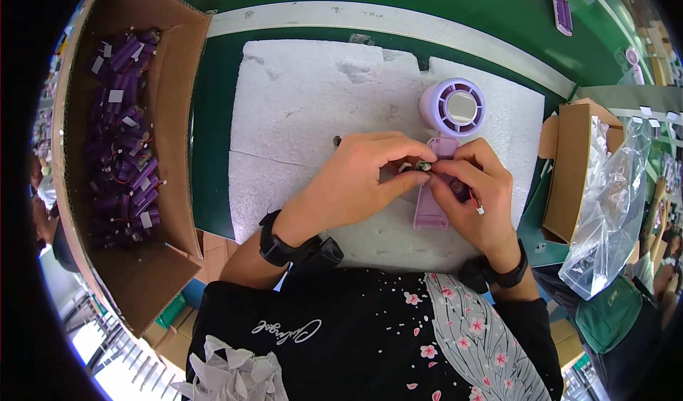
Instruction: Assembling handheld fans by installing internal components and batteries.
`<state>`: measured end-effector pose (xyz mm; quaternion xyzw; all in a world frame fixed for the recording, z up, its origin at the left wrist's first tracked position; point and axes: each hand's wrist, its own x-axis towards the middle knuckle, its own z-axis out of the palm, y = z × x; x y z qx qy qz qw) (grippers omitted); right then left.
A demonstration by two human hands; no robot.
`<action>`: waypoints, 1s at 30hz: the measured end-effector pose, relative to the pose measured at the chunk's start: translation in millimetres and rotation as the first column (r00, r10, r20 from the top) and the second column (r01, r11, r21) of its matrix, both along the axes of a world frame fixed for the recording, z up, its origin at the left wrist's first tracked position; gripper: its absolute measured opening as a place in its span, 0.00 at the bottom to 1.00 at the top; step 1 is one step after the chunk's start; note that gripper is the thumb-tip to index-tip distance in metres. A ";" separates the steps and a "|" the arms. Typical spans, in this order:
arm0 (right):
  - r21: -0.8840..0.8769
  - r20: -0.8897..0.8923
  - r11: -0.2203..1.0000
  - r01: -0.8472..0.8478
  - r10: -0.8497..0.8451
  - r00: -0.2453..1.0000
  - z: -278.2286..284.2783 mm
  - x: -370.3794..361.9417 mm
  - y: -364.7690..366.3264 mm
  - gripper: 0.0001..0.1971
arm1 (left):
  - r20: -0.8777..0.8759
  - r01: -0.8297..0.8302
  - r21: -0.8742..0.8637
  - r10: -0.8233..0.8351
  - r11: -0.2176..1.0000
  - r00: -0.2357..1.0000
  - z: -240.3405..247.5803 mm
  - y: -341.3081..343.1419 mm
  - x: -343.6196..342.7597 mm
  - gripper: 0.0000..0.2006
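A lilac handheld fan (432,109) with a round head lies on a white foam sheet, its handle shell (429,212) pointing toward me and partly covered by my hands. Over the handle, my left hand (356,180) pinches a small green circuit board (424,166) between thumb and forefinger. My right hand (487,194) is closed, its thumb and forefinger tips meeting at the board's right side. Under its curled fingers sits a dark purple battery (459,186), mostly hidden. A red and black lead ending in a white connector (480,209) hangs out from it.
At left stands a tall cardboard box (181,102) holding several purple batteries (124,116) with leads. The foam sheet (299,102) covers the green bench. Right of it, a smaller box (562,187) holds white pieces and a clear plastic bag (605,230). Another fan part (562,9) lies far right.
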<state>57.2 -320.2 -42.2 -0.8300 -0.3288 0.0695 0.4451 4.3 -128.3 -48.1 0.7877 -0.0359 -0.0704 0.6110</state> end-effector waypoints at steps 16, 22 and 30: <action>-0.101 0.123 0.992 -0.073 0.085 0.989 1.3 -0.2 -2.0 0.10 | 0.248 0.007 0.135 -0.041 0.991 0.968 -7.3 5.1 -4.5 0.12; -0.122 0.124 0.989 -0.078 0.093 0.988 3.0 -3.2 -1.1 0.11 | 0.198 0.012 0.031 -0.018 0.999 0.980 -4.0 -4.8 -5.2 0.12; -0.222 0.188 0.975 -0.019 0.062 0.980 -2.8 -7.4 1.6 0.15 | 0.287 0.020 0.059 -0.037 0.998 0.957 1.8 -10.2 -2.3 0.12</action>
